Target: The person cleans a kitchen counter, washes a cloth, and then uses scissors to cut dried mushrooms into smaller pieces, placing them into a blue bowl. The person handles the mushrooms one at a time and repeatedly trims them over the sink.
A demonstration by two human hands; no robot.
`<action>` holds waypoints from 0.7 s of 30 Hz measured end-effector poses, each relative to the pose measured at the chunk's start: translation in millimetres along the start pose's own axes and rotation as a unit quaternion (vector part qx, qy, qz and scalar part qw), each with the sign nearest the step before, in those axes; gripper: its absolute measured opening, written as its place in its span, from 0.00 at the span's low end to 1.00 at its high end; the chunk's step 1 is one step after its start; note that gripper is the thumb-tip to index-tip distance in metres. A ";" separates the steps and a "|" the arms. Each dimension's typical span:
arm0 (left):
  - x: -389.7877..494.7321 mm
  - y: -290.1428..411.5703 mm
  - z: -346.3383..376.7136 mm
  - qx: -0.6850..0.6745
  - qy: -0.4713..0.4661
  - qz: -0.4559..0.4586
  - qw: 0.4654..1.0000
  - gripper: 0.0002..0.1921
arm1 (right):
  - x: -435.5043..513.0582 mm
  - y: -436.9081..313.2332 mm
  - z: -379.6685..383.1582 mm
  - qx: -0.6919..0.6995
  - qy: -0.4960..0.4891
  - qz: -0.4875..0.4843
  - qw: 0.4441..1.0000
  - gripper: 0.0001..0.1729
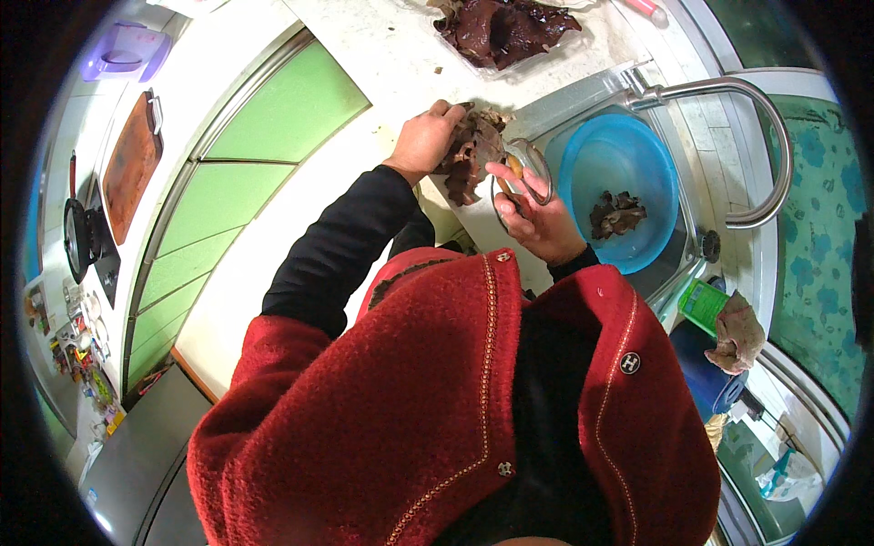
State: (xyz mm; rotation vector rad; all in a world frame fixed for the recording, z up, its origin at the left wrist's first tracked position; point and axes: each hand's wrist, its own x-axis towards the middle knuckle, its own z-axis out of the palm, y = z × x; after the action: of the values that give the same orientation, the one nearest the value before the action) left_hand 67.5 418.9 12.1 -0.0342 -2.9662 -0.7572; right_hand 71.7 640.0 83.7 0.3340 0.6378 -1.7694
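Note:
My left hand (422, 145) grips a ruffled, dark brown piece of leafy fungus (474, 147) at the counter's edge, by the sink. My right hand (550, 228) has its fingers through the loop handles of a pair of scissors (514, 166), close beside that piece. The scissors' blades are hard to make out against the fungus. To the right, a round blue plastic basin (573, 147) stands in the sink, with a smaller brown piece of fungus (616, 215) lying in it. Wet, dark sheets of fungus (502, 31) fill a clear plastic tray (498, 68) on the counter ahead.
A curved steel faucet (782, 147) arches over the sink's right side. Small brown crumbs dot the white counter (382, 41). Beyond the sink are a green box (703, 306) and a draped cloth (737, 334). At left are green cabinet doors (273, 116) and a wooden cutting board (133, 167).

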 end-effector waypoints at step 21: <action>-3.9 9.0 -4.9 0.004 0.114 0.093 0.989 0.16 | -4.2 -6.9 4.6 0.012 -0.021 -0.006 1.000 0.29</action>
State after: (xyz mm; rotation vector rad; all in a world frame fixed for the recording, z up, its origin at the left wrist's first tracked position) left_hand 72.1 424.5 20.3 -0.2062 -2.7043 -0.6746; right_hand 66.8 642.0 91.4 0.3101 0.5896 -1.7917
